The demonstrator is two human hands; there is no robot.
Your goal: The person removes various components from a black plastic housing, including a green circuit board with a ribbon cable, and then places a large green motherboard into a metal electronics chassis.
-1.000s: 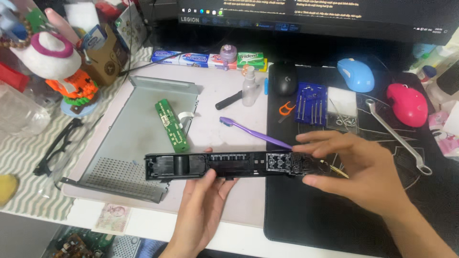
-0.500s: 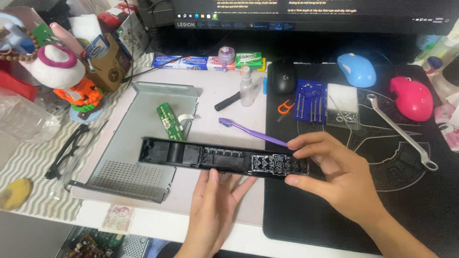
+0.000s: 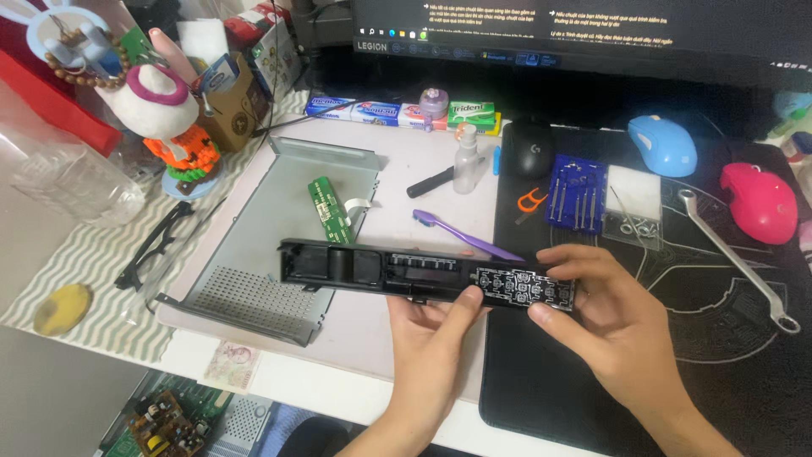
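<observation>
- We saw the table (image 3: 406, 182) crowded from edge to edge, with a dark monitor (image 3: 592, 34) standing along its far side.
- A black desk mat (image 3: 719, 372) covered the right part of the table, and a grey metal chassis tray (image 3: 279, 228) lay on the left part, its perforated corner near the front edge.
- The long black plastic panel (image 3: 372, 267) was held level just above the table, between the tray and the mat; its left end overlapped the tray's right edge.
- Our right hand (image 3: 622, 326) took the panel's right end in a closed grip, fingers over the top by the small button board, thumb at the near side.
- Our left hand (image 3: 436, 347) came up from below the middle of the panel, thumb pressed on its front edge, the fingers loosely curled under it rather than clamped.
- A silver wrench (image 3: 736, 254) lay slanted on the mat, right of our right hand.
- A pink mouse (image 3: 759, 201), a blue mouse (image 3: 662, 145) and a black mouse (image 3: 528, 145) sat along the far side of the mat.
- A blue screwdriver set (image 3: 577, 193) lay beside a white pad, behind our right hand.
- A purple toothbrush (image 3: 465, 235) lay just behind the panel, partly hidden by it.
- A green circuit board (image 3: 330, 210) rested in the tray.
</observation>
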